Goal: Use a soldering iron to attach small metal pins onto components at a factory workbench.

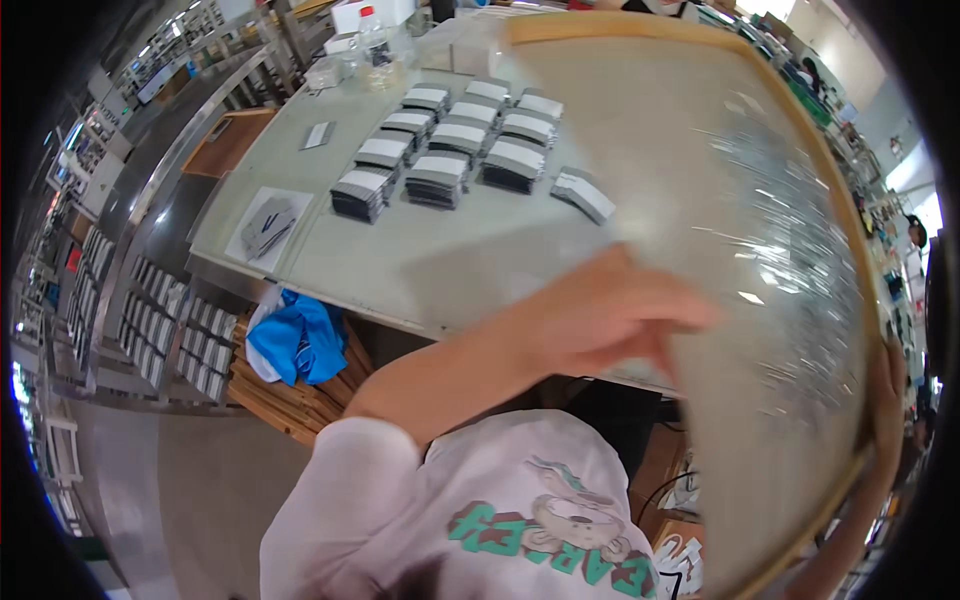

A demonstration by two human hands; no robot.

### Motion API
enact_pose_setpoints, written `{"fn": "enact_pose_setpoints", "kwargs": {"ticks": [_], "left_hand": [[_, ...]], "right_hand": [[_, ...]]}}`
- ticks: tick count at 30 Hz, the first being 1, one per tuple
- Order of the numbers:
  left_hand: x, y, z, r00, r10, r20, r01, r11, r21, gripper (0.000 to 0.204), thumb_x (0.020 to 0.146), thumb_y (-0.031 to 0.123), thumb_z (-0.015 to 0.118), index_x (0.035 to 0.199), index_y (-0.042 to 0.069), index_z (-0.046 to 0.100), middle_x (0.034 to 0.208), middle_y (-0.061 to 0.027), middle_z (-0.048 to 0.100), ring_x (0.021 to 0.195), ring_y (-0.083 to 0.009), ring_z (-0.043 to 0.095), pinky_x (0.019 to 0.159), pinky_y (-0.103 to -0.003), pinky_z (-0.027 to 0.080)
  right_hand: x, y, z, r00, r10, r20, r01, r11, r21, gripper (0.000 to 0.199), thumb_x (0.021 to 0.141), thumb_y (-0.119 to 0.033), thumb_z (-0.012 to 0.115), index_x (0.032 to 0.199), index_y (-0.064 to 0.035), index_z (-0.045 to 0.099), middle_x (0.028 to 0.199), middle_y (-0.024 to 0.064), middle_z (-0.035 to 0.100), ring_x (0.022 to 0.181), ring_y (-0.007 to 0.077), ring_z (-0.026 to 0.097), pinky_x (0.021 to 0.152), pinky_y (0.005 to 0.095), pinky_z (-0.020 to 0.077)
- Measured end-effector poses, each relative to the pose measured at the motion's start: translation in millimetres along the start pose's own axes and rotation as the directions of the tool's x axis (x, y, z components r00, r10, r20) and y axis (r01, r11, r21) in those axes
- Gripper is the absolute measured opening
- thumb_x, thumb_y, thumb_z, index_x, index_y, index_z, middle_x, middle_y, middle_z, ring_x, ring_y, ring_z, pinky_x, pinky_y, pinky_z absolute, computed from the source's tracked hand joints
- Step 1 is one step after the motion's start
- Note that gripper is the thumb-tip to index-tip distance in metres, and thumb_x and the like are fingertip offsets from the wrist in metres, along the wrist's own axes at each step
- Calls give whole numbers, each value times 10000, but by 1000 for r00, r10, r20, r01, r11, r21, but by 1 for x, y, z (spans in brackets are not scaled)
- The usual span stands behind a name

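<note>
A large tray [650, 110] with a wooden rim and pale beige bottom stands tilted across the right side of the view. Many small, shiny clear pieces [790, 260] lie bunched toward its right side. My right hand [886, 385] holds the tray's right rim from outside, its fingers along the wood. My left hand [625, 310] is bent at the tray's left side, over its pale bottom. Motion smears the left fingers, so their grip is unclear. Left of the tray, several stacks of grey-and-white cards [435, 165] stand in rows on the table.
A loose card bundle [583, 195] lies beside the stacks. The pale table [330, 265] also bears a white sheet with grey pieces [268, 225] and a red-capped bottle [375, 45]. Blue cloth [300, 340] lies on stacked wooden frames [275, 400] below. Metal racks stand at left.
</note>
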State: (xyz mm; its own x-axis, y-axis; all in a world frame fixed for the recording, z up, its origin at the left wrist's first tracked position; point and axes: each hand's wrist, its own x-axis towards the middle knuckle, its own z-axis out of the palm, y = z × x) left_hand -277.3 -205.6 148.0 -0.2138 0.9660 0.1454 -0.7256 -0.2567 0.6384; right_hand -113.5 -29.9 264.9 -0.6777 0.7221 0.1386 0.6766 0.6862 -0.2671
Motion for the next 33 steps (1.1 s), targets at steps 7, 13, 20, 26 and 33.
{"fn": "enact_pose_setpoints", "kwargs": {"ticks": [7,13,20,26,33], "left_hand": [[-86,13,-32,902,245,-356,-227,970,91,432,781,-40,615,1204,-13,531,1132,-146,610,1049,-263,597,894,-396,478],[-125,-26,-58,763,352,-542,-327,934,147,527,775,-76,568,1283,-11,445,1226,-134,556,1119,-264,554,929,-396,458],[-168,-84,-110,771,499,-397,-308,837,452,541,763,-73,576,1284,-2,450,1227,-126,555,1149,-262,533,937,-406,449],[-174,-79,-130,768,608,200,-253,2,967,576,744,-109,525,1302,14,446,1262,-117,545,1168,-273,524,953,-411,434],[-174,-100,-133,770,619,-155,-431,683,589,595,726,-91,558,1302,20,463,1282,-102,540,1173,-273,517,980,-400,410]], "right_hand": [[82,98,60,889,-412,-199,436,895,96,208,974,-183,457,1028,12,505,915,135,499,882,244,506,830,295,403],[80,24,78,657,-721,-222,719,687,-102,133,903,-60,466,973,46,504,863,186,498,844,351,504,758,372,419],[20,3,113,559,-829,21,828,560,40,375,738,-31,612,1110,10,586,787,84,534,685,261,554,609,359,464],[27,-5,136,555,-830,45,830,557,34,471,719,-36,650,1184,-37,572,755,57,486,673,232,545,580,345,450],[32,-15,140,550,-830,90,830,555,45,494,729,-73,670,1208,-44,555,763,51,470,684,233,538,586,350,436]]}}
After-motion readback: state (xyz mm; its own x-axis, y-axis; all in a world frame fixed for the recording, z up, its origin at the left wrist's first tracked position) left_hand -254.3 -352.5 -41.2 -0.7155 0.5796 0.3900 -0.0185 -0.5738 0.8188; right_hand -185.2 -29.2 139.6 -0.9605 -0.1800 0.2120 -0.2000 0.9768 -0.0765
